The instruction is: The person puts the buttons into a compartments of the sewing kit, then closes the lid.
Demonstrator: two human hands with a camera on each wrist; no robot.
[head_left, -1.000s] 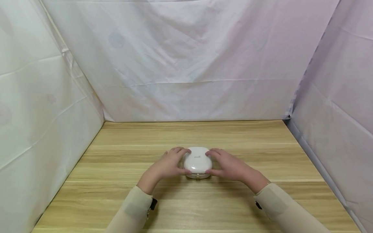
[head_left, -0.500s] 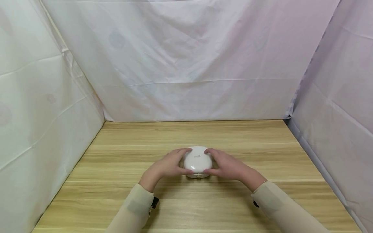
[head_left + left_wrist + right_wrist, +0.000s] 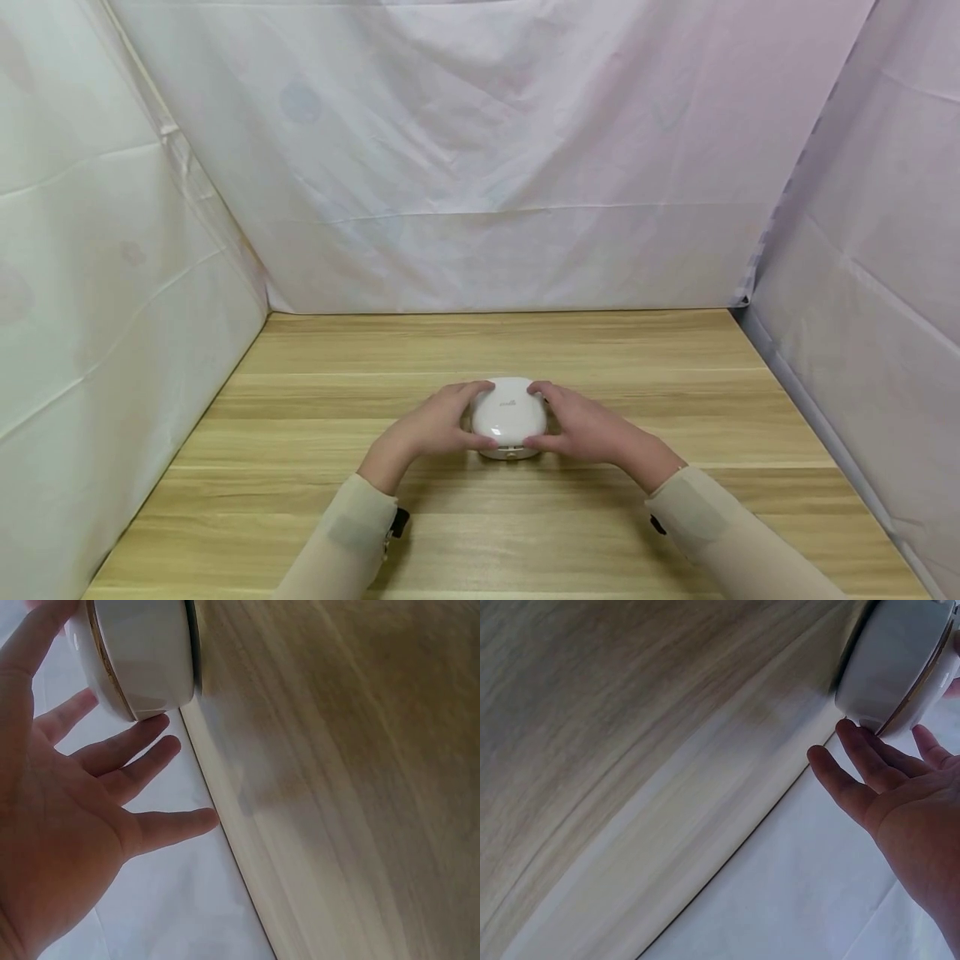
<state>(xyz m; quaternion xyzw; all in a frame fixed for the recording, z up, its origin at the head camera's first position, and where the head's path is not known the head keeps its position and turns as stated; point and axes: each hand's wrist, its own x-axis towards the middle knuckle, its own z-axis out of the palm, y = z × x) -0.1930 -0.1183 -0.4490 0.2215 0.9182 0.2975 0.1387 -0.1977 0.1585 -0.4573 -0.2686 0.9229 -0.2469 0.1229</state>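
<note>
A glossy white case (image 3: 510, 412) with rounded corners stands on the wooden table, small lettering on its lid and a little clasp at the front. My left hand (image 3: 431, 425) holds its left side, thumb at the front edge and index finger at the far left corner. From the other side my right hand (image 3: 592, 429) grips it the same way. In the left wrist view a gold line runs round the case (image 3: 142, 652), and the other fingers spread loosely beside its wall. The right wrist view has fingertips (image 3: 847, 729) close against the case's lower side.
The wooden table (image 3: 480, 533) has light grain. White cloth (image 3: 495, 167) hangs behind it, with more cloth along the left side (image 3: 112, 250) and the right side (image 3: 877, 250). Both forearms wear pale sleeves, with a dark band piece (image 3: 399, 522) near the left cuff.
Both thumbs have slid slightly inward along the front edge, and the right hand has shifted a little left. The case stays in place; the last half second shows almost no movement.
</note>
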